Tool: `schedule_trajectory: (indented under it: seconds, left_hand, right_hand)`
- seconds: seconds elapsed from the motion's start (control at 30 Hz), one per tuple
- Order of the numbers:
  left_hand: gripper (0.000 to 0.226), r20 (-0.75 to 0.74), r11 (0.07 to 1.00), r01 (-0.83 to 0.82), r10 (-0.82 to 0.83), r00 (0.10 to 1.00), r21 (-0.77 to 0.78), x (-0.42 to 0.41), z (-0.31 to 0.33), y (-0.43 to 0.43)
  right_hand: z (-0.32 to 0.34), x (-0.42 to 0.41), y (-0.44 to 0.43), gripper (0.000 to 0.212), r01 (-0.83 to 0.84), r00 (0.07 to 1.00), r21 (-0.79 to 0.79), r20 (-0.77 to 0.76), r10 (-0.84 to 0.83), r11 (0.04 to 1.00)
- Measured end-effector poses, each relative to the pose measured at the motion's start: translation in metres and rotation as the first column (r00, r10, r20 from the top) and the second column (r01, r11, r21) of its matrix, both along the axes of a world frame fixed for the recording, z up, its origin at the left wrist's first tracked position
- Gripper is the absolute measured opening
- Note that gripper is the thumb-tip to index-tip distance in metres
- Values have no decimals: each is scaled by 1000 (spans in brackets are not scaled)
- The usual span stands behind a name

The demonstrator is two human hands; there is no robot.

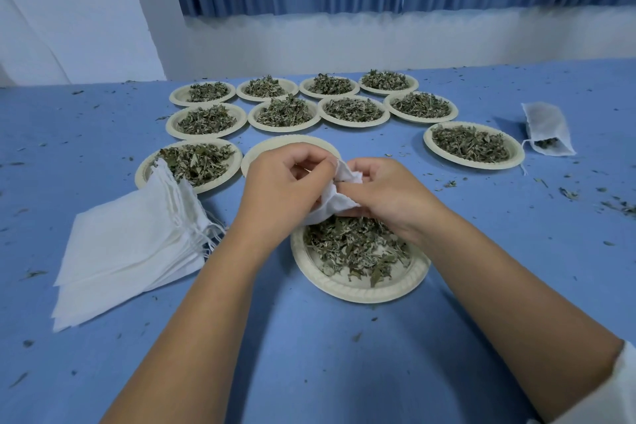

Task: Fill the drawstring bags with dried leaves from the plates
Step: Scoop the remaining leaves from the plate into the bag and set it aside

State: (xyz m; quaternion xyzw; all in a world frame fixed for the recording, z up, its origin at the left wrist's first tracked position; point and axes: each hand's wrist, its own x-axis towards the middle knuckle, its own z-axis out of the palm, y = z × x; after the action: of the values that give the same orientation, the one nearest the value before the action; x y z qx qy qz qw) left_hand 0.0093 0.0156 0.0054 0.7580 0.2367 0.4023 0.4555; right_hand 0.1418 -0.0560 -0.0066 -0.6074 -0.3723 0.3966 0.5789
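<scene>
Nothing to read here: no print, label or number shows on the plates, the bag stack, the held bag or the table.
</scene>
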Motion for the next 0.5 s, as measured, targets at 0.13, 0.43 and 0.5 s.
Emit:
schedule_trajectory:
  seconds: [0.13,0.43,0.5]
  left_hand:
    - [23,-28,1000,20,-19,999,21,2,-2,-2]
    - [21,41,949,-307,310,950,-69,-3,0,12]
    - [24,53,941,-327,333,942,-92,-5,1,12]
  right_hand:
    - [-4,-4,0,12,105,968,-16,231,-99,994]
    - [17,17,-8,20,66,991,48,110,-71,997]
    - [17,20,-10,14,145,961,84,225,-160,986]
